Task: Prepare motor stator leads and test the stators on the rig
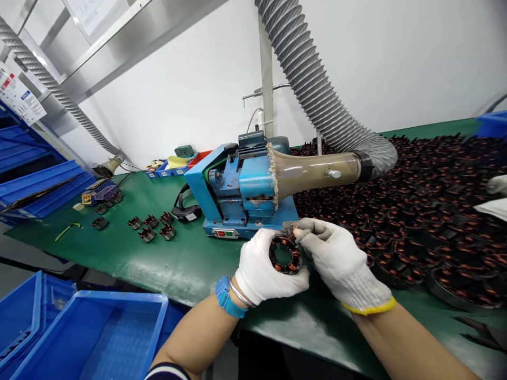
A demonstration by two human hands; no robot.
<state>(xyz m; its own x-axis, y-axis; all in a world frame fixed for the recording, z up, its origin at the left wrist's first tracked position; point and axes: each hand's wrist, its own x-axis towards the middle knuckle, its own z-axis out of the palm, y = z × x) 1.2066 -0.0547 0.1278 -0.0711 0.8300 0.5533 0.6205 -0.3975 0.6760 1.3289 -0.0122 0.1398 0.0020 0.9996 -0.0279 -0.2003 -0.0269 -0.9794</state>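
Observation:
A ring-shaped motor stator [296, 258] with black insulation and copper windings is held in my left hand [257, 272], white-gloved, its fingers curled around the ring. Close against the ring's upper edge, my right hand [340, 261], in a white glove with a yellow cuff, pinches the thin copper wire leads [292, 232]; the fingers partly hide them. Both hands are above the front of the green bench, just before a blue belt-driven machine [253, 182] with red and green buttons [225, 233].
A mass of stators [415, 211] covers the bench's right side. Pliers [485, 333] lie at the right front edge. A grey duct hose [317, 74] joins the machine's funnel [317, 171]. Several stators [147, 234] stand left. Blue bins [114, 298] are below the bench at left.

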